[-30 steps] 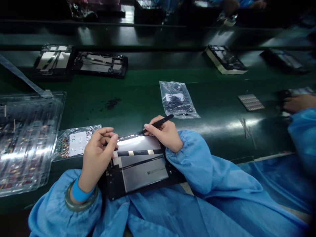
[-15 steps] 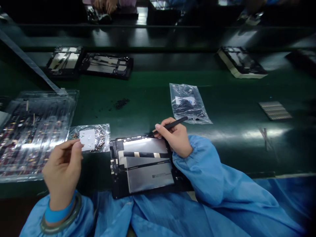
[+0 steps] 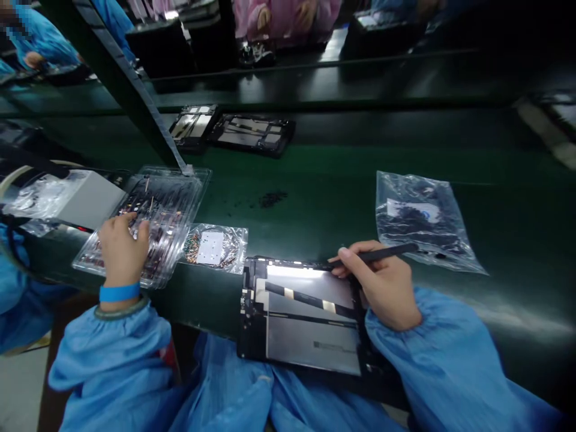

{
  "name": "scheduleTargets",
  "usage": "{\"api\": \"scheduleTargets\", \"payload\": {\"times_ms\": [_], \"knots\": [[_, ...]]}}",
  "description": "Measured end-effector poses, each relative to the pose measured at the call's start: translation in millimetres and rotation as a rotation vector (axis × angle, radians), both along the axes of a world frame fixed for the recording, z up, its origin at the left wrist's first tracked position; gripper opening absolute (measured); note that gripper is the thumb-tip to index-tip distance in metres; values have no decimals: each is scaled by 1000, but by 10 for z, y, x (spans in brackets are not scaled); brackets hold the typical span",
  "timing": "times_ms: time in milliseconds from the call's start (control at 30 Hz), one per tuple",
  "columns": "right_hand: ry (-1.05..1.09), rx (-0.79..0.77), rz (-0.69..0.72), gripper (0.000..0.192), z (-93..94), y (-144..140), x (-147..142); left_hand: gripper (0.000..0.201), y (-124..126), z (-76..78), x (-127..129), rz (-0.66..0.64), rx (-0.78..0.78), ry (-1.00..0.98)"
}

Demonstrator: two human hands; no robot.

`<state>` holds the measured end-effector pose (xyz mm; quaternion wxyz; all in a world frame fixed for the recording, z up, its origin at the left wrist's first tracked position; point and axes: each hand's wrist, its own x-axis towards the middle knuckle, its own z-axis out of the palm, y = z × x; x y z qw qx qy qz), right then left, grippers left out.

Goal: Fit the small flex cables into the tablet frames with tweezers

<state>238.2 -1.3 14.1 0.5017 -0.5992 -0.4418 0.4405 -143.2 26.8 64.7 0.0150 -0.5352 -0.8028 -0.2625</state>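
In front of me lies an opened tablet [image 3: 310, 324], its silver battery and dark ribbon cable exposed. My right hand [image 3: 380, 279] holds black tweezers [image 3: 389, 252], pointed toward the tablet's upper edge, with the tips partly hidden by the fingers. On the left, my left hand [image 3: 123, 249] reaches over a clear plastic tray [image 3: 168, 240] of small flex parts, thumb and fingers apart. I see nothing held in it. Between tray and tablet is a small clear bag [image 3: 211, 248] with a white label and tiny parts.
A larger plastic bag [image 3: 420, 219] of black pieces lies right of centre. Loose black bits [image 3: 272, 198] are scattered farther back. Two opened tablets [image 3: 252, 133] rest beyond. At left stand a white box [image 3: 90, 198] and a slanted post [image 3: 135, 90]. People work across the bench.
My left hand has moved from beside the small bag to over the plastic tray, its fingers spreading. The view has turned left. My right hand keeps the tweezers at the tablet's upper edge.
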Motion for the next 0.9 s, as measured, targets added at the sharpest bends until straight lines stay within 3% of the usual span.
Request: {"api": "scheduleTargets", "payload": {"times_ms": [167,333,400,467,567,667,733,800,900], "knots": [[27,3,29,34,-18,6,7,14,212,51,-72,0,-23,-190],[103,174,-7,29,-2,-26,10,12,29,116,-15,106,220,-404],[177,263,10,26,16,-44,17,11,-74,145,117,73,294,-574],[184,279,56,19,60,-61,21,18,-169,163,344,-23,274,-780],[-35,208,257,14,186,-79,-9,28,-298,150,804,-185,49,-1158],[-223,180,536,22,326,-80,-110,26,-414,95,1263,-359,-443,-1755],[-210,200,642,28,385,-69,-206,20,-476,51,1500,-430,-742,-1984],[-148,174,651,22,410,-55,-302,18,-525,6,1661,-469,-926,-2060],[16,13,571,23,407,-40,-405,27,-582,-68,1780,-623,-885,-1901]]}}
